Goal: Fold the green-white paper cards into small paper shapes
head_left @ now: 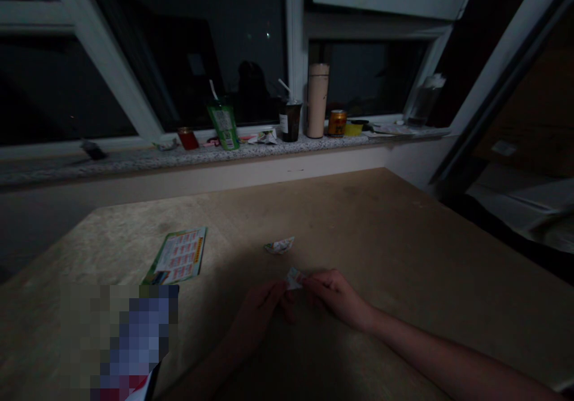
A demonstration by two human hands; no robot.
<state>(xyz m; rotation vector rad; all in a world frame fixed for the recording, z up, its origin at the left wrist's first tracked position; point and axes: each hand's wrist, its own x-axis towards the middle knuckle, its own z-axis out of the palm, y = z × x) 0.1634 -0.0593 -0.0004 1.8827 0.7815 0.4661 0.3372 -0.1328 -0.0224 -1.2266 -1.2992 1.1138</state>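
Between my two hands is a small piece of folded paper (294, 278), pale with printed patches. My left hand (264, 305) pinches its left edge. The fingers of my right hand (334, 290) close on its right edge. Just beyond them on the table lies a small folded paper boat shape (280, 245) with coloured print, apart from both hands. To the left, a printed leaflet (179, 254) with a green border rests flat on the table.
The brown table (359, 222) reaches to the wall below a window. On the granite sill (251, 153) stand a green cup (223, 125), a dark cup (290, 121), a tall pink flask (318, 99), a gold can (337, 124) and a red jar (187, 138). A pixelated object (139, 341) lies at front left.
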